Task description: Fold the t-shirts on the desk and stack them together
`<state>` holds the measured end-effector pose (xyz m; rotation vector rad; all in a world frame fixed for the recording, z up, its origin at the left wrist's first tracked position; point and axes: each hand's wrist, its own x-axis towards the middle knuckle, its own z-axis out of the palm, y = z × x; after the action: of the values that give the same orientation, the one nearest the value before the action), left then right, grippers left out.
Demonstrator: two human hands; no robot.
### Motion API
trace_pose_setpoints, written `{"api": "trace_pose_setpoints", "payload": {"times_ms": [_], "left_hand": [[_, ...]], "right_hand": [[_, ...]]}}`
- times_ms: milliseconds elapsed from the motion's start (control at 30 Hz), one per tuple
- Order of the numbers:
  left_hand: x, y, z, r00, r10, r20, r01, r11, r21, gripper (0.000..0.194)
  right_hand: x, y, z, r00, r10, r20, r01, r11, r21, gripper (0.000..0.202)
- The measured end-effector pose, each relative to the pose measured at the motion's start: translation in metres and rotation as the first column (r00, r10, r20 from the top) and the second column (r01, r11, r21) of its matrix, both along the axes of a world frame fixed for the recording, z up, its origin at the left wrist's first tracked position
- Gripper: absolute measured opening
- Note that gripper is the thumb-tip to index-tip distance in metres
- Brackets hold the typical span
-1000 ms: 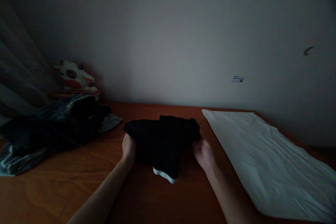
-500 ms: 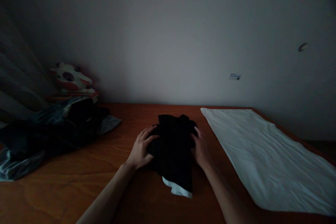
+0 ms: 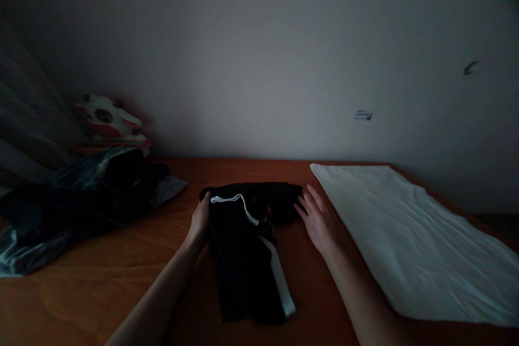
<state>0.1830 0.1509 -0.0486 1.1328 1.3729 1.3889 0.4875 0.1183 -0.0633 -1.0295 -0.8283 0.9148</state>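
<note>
Spread since the previous frame, the black garment [image 3: 245, 265] now has a long panel reaching down the table [image 3: 121, 297] toward the camera, with white trim exposed; the left hand [image 3: 200, 221] has shifted from its top to its side edge. It lies mid-table, between the dark clothes pile [image 3: 93, 189] and the white cloth [image 3: 421, 243]. The left hand grips the upper left edge, thumb over it. The right hand [image 3: 318, 219] is loosely open, fingers parted at the far right end; contact cannot be confirmed. Assessed risk: the bunched upper part may trap creases or twist the panel if pulled from the left-hand hold alone. Appearance: matt black, panel fairly flat, upper portion rumpled, white piping wavy, broad white strip along the right side.
</note>
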Motion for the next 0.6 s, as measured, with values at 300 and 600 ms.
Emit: {"api": "trace_pose_setpoints", "payload": {"times_ms": [300,600], "left_hand": [[0.008,-0.021,0.023,0.881,-0.297,-0.368,0.379,0.909,0.175,0.055],[0.005,-0.015,0.019,0.904,-0.425,-0.046,0.426,0.905,0.007,0.027]], "right_hand": [[-0.01,-0.007,-0.022,0.594,-0.034,0.803,-0.032,0.997,0.066,0.054],[-0.001,-0.003,-0.005,0.906,-0.135,0.401,0.155,0.988,-0.018,0.047]]}}
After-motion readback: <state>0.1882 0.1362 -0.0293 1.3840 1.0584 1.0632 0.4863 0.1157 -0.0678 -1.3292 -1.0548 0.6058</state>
